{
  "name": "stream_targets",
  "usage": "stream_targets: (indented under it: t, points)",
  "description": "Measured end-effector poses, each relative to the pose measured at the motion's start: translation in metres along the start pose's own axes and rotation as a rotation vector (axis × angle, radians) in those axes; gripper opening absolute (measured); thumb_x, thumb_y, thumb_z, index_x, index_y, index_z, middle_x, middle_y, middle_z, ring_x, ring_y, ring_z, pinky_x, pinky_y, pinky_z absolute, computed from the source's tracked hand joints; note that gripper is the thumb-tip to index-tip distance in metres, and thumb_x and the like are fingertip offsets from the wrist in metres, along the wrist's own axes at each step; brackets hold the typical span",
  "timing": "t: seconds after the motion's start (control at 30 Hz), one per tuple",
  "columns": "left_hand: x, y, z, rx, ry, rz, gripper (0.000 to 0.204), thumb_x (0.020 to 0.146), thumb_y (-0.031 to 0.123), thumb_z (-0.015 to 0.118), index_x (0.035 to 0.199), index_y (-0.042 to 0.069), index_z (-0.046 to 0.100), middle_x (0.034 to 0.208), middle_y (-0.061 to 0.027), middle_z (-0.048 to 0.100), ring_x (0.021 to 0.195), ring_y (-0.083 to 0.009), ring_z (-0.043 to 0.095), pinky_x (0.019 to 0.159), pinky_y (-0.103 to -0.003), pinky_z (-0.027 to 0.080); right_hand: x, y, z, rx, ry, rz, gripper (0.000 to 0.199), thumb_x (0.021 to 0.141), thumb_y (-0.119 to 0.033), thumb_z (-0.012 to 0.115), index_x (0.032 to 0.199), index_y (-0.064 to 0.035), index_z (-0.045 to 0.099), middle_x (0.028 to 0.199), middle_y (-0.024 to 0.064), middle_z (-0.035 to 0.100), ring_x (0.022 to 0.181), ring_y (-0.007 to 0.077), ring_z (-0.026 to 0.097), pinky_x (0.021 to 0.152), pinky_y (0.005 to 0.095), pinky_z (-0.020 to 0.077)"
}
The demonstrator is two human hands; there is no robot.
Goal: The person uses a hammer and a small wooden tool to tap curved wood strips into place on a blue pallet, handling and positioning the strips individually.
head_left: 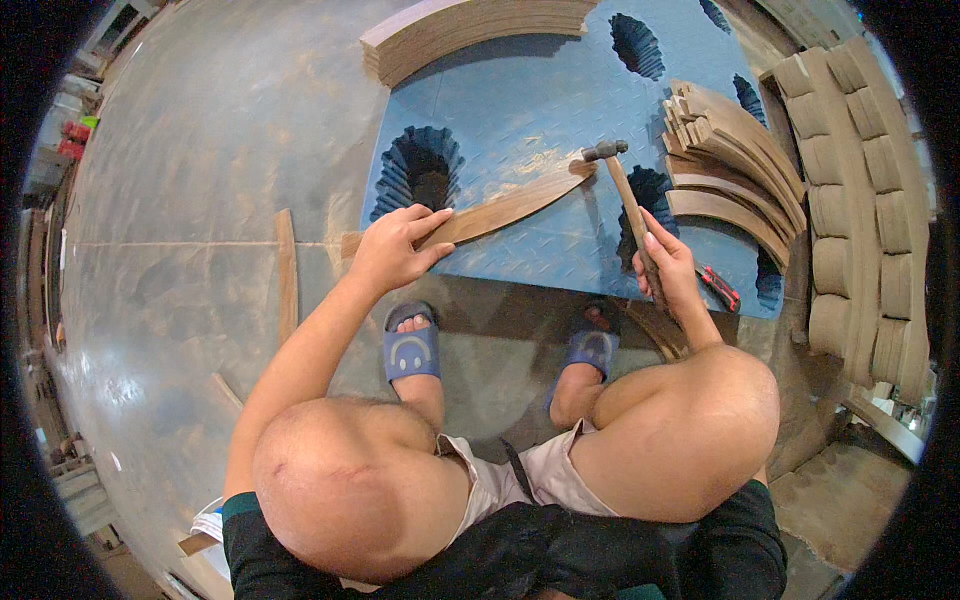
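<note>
My left hand (400, 245) grips a curved wooden slat (500, 213) near its left end, thumb on the near edge and fingers over the far one. The slat lies across a blue plastic pallet (510, 110) with ribbed holes. In my right hand (665, 262) is a hammer (631, 200), held by its wooden handle. Its dark metal head is at the slat's far right end; whether it touches the wood I cannot tell. A red and black utility knife (718, 287) lies on the pallet just right of my right hand.
Stacked curved slats (735, 160) sit on the pallet's right side, and another curved stack (470, 35) lies along its far edge. Bundled wooden pieces (850, 210) stand at the far right. A loose wood strip (287, 275) rests on the floor at left. My sandalled feet are before the pallet.
</note>
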State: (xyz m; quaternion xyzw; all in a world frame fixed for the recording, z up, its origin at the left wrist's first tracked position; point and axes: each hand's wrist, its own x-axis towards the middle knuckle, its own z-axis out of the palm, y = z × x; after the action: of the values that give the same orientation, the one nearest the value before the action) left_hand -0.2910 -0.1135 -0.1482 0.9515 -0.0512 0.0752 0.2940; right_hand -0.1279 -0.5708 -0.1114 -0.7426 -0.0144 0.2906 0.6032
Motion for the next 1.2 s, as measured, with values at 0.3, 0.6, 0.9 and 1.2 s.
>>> stream_targets:
  t: [0.3,0.6,0.9,1.2]
  points:
    - [-0.003,-0.003,0.000,0.017,0.009,0.004,0.056,0.097,0.039,0.088,0.145,0.013,0.079,0.113,-0.0133,0.075,0.107,-0.0377,0.073,0.090,-0.047,0.059,-0.023,-0.020,0.038,-0.210,-0.569,0.259,0.051,0.119,-0.029,0.065,0.170,-0.0244,0.061,0.075,-0.0028,0.062,0.057,0.0058,0.051,0.049,0.0245,0.0424]
    - [-0.001,0.002,-0.001,0.019,-0.002,-0.018,0.052,0.096,0.039,0.088,0.142,0.014,0.080,0.113,-0.0104,0.075,0.106,-0.0358,0.074,0.090,-0.047,0.060,-0.037,-0.015,0.060,-0.309,-0.381,-0.257,0.048,0.114,-0.010,0.071,0.161,-0.0062,0.067,0.108,0.0084,0.082,0.092,0.0139,0.074,0.085,0.0306,0.0597]
    - [-0.002,-0.001,0.000,0.006,0.022,-0.007,0.051,0.096,0.037,0.088,0.141,0.016,0.081,0.109,-0.0095,0.075,0.105,-0.0345,0.073,0.090,-0.046,0.059,-0.036,-0.023,0.054,-0.524,-0.274,-0.465,0.044,0.107,-0.006,0.077,0.150,-0.0068,0.075,0.137,0.0182,0.083,0.123,0.0236,0.080,0.108,0.0354,0.0594]
    - [0.018,0.020,-0.023,-0.282,0.236,-0.214,0.072,0.092,0.031,0.095,0.157,0.013,0.069,0.119,-0.0144,0.077,0.114,-0.0304,0.075,0.101,-0.040,0.060,-0.058,-0.012,0.021,-0.434,-0.141,-0.491,0.047,0.107,-0.002,0.075,0.153,-0.0028,0.073,0.121,0.0127,0.085,0.108,0.0165,0.077,0.096,0.0333,0.0596]
